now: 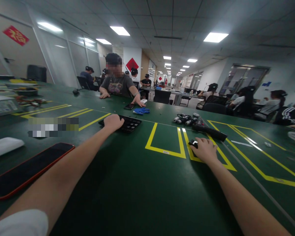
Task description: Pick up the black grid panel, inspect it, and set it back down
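My left hand (113, 122) reaches far forward and rests with curled fingers on the near edge of a black compartment tray (127, 124) on the green table (137, 183). My right hand (204, 150) lies closed over a small black part (193, 143) on a yellow tape line. Just beyond it lie a long black bar (211, 131) and a cluster of small black and silver cylindrical parts (185, 119).
A phone in a red case (26, 170) and a white object (4, 146) lie at the near left. Yellow tape rectangles (165, 139) mark the table. A person (117, 83) sits across, with a dark phone (129, 106) and blue gloves (141, 111) nearby. Other people sit at the far tables.
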Motion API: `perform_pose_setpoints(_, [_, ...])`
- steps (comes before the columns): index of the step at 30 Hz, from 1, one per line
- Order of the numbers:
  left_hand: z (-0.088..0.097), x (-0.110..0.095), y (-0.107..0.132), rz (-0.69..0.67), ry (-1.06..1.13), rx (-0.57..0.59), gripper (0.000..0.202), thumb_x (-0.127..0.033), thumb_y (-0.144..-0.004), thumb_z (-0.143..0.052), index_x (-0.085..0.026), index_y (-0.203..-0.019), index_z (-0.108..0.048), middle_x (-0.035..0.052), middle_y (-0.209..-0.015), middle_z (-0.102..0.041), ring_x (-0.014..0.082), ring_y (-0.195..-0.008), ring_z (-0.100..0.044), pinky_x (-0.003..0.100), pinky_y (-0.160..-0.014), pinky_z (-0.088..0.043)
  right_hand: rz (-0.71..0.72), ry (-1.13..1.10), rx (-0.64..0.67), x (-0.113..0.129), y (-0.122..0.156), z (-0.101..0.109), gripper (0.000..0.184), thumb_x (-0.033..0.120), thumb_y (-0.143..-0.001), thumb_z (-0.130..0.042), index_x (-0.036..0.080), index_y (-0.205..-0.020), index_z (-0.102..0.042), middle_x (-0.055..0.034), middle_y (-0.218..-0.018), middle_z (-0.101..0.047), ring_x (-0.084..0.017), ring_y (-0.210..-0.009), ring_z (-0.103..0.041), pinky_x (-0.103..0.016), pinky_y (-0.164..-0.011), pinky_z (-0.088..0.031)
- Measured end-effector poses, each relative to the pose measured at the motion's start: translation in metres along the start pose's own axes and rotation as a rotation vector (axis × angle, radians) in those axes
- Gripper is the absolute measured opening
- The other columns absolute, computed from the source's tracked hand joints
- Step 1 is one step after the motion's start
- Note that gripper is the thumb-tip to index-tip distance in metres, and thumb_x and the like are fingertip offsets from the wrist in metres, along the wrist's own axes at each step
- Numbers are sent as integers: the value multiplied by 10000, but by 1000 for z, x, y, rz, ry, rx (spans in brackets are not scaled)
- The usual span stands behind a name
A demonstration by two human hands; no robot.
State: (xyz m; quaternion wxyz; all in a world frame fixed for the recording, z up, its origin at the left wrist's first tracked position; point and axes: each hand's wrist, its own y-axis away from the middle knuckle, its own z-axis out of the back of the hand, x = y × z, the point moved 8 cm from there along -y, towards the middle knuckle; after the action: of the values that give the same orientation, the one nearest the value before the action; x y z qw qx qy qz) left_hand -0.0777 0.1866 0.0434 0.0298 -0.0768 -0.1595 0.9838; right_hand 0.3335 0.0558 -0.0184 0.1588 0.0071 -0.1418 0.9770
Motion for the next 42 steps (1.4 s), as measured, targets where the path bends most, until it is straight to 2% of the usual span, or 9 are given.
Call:
perform_pose_setpoints(4, [-2,-37,52,-225,89,12,425,-100,-829,-291,-42,-1204,-482,148,-1142,-578,209,-1056,-517,291,-895,-390,156,-66,-91,46,21,22,475,384,-824,-406,142,-1226,-482,-161,-1263,-493,-366,-1190,-367,-597,-952,-272])
perform_pose_setpoints(8, [-29,-51,110,-449,152,201,559,-22,-750,-321,-148,-1276,-463,71,-1304,-494,171,-1197,-442,314,-1014,-327,399,-222,28,108,56,20,526,446,-847,-368,172,-1292,-421,-114,-1339,-439,-314,-1263,-318,-552,-1026,-226])
perform_pose_setpoints(14, [-35,-40,129,-486,121,312,483,-118,-837,-273,-111,-1286,-450,89,-1367,-421,163,-1267,-362,329,-1067,-259,627,-302,309,157,102,4,610,567,-864,-210,225,-1351,-346,-81,-1451,-279,-289,-1341,-193,-552,-1065,-127])
perform_pose_setpoints(19, [2,-78,170,-618,152,243,506,-395,-873,-368,-172,-1325,-413,86,-1435,-303,249,-1341,-193,449,-1095,-125,572,-223,173,129,74,23,574,513,-879,-214,210,-1343,-362,-70,-1419,-348,-297,-1318,-249,-552,-1056,-172])
perform_pose_setpoints(25, [13,-125,255,-926,336,655,625,-492,-831,-439,-275,-1393,-275,63,-1477,-173,276,-1353,-141,459,-1080,-173,174,76,-5,24,17,8,524,437,-861,-297,177,-1299,-418,-107,-1354,-429,-351,-1262,-298,-630,-988,-191])
perform_pose_setpoints(30, [12,-127,250,-962,311,621,601,-512,-839,-414,-278,-1381,-303,56,-1468,-223,271,-1339,-197,444,-1069,-208,150,24,37,-3,8,-18,494,399,-848,-330,158,-1259,-461,-128,-1250,-517,-306,-1145,-415,-481,-905,-366])
perform_pose_setpoints(33, [12,-122,226,-949,221,428,474,-401,-883,-381,-255,-1335,-380,57,-1436,-306,245,-1306,-276,415,-1060,-222,142,15,13,0,9,-15,483,385,-848,-333,152,-1246,-476,-127,-1226,-534,-300,-1129,-420,-457,-903,-365])
perform_pose_setpoints(37, [9,-86,167,-626,-16,146,371,-327,-877,-384,-120,-1151,-523,159,-1181,-519,271,-1050,-505,407,-886,-383,134,3,15,3,12,-8,479,377,-847,-334,152,-1244,-478,-124,-1226,-535,-301,-1138,-409,-447,-894,-372])
perform_pose_setpoints(42, [-13,-50,132,-502,-134,294,267,-249,-894,-327,-116,-903,-558,122,-909,-588,208,-787,-572,312,-694,-431,130,-10,23,1,12,-6,480,382,-846,-334,161,-1246,-480,-120,-1232,-533,-306,-1147,-402,-454,-895,-372])
